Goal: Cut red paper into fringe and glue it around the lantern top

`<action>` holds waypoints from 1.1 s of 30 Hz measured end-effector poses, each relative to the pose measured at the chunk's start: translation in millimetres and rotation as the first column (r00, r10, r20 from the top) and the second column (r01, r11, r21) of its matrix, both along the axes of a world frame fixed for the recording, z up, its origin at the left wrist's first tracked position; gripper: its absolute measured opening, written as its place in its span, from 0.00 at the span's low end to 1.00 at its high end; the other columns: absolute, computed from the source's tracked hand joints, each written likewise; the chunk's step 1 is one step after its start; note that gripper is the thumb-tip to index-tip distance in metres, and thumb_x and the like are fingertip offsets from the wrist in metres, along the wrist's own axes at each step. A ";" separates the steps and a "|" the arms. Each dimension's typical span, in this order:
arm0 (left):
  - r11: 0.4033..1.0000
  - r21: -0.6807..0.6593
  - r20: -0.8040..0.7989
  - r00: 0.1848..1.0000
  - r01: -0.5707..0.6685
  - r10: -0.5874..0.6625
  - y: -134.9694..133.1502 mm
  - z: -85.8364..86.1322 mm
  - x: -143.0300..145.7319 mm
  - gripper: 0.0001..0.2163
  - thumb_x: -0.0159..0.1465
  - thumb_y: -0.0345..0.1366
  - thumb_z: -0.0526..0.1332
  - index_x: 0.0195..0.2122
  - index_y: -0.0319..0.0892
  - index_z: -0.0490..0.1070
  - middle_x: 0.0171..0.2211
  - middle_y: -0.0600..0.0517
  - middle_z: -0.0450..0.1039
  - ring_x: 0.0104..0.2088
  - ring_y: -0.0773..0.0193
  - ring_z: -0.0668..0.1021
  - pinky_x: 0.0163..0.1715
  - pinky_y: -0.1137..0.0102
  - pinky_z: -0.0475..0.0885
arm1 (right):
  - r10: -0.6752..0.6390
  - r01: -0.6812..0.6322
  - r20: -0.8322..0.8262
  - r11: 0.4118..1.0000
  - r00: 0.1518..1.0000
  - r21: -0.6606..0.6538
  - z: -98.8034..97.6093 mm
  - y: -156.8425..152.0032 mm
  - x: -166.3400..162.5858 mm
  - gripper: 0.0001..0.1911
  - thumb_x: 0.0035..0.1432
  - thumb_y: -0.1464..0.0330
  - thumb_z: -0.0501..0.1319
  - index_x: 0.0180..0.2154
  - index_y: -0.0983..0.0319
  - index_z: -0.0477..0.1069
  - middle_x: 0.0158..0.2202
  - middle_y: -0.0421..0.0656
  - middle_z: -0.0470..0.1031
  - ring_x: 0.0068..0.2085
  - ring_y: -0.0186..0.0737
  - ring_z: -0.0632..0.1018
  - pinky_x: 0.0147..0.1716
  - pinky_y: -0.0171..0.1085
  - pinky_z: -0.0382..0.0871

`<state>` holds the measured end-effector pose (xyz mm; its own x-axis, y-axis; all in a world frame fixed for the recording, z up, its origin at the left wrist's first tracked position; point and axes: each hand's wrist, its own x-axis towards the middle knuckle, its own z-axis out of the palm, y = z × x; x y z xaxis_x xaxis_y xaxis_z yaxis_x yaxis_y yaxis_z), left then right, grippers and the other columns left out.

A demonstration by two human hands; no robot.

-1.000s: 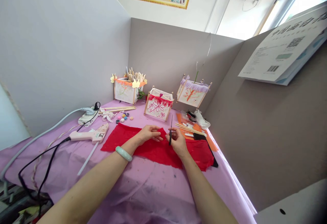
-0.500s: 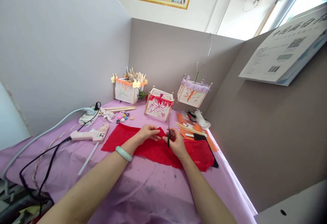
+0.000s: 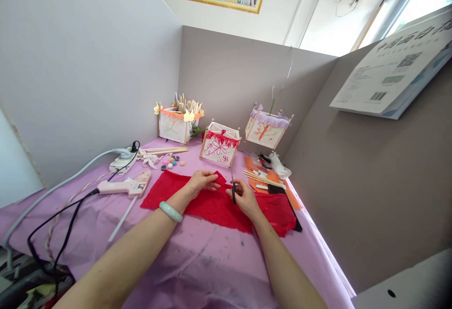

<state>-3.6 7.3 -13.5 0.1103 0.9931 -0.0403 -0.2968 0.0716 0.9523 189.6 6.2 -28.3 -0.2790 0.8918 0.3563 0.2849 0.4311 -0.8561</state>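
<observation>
A long piece of red cloth lies across the purple table cover. My left hand, with a pale green bangle on its wrist, pinches the cloth's far edge and lifts a small corner of it. Black-handled scissors are in my right hand, their blades pointing away from me beside the raised cloth. Behind the cloth stands a white box lantern with a red fringe and a red flower drawing.
At the left lie a pink glue gun, cables and a power strip. Small coloured pieces and wooden sticks are behind it. A stick-filled box stands back left; a purple-fringed lantern hangs back right, above orange sheets.
My hands have drawn slightly apart: the left has shifted a little left with the cloth corner. The scissors have tilted a bit and now sit clear of the raised corner.
</observation>
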 end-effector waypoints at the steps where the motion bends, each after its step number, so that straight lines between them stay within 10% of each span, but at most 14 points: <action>1: 1.000 0.004 0.005 1.000 -0.001 0.000 0.4 -0.6 -0.7 0.11 0.52 0.35 0.67 0.31 0.36 0.67 0.24 0.47 0.75 0.27 0.61 0.79 0.27 0.71 0.74 | 0.023 -0.023 0.036 1.000 0.999 0.010 0.7 -1.8 0.4 0.20 0.47 0.59 0.62 0.41 0.61 0.66 0.24 0.36 0.67 0.25 0.33 0.68 0.25 0.31 0.61; 20: 0.995 -0.039 -0.029 0.995 -0.094 0.093 -2.2 8.2 -1.4 0.08 0.54 0.33 0.65 0.29 0.35 0.66 0.21 0.49 0.74 0.23 0.63 0.78 0.23 0.74 0.73 | -0.040 0.031 0.360 0.999 0.932 0.031 2.7 5.9 25.0 0.28 0.44 0.69 0.63 0.50 0.61 0.65 0.43 0.46 0.73 0.40 0.42 0.74 0.40 0.38 0.65; 29: 0.993 -0.061 -0.042 0.994 -0.105 0.102 0.9 4.9 -2.5 0.10 0.52 0.34 0.67 0.28 0.35 0.67 0.20 0.47 0.74 0.22 0.63 0.78 0.21 0.74 0.72 | -0.361 0.097 0.797 0.928 0.485 0.361 30.0 -23.9 16.2 0.09 0.53 0.69 0.57 0.35 0.60 0.76 0.37 0.51 0.73 0.44 0.50 0.70 0.41 0.42 0.59; 33: 0.990 -0.089 -0.047 0.993 -0.114 0.110 -1.8 7.4 -1.4 0.08 0.54 0.33 0.65 0.28 0.35 0.66 0.19 0.48 0.74 0.21 0.64 0.78 0.21 0.75 0.72 | -0.223 0.042 0.641 0.958 0.734 0.285 52.6 -69.6 8.4 0.13 0.58 0.68 0.53 0.39 0.60 0.75 0.42 0.49 0.73 0.46 0.47 0.70 0.44 0.42 0.59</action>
<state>-5.1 5.5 -6.1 -0.0048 0.9910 -0.1335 -0.2680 0.1274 0.9550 198.0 -63.4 24.2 -0.4086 0.8514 0.3288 0.8073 0.5052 -0.3049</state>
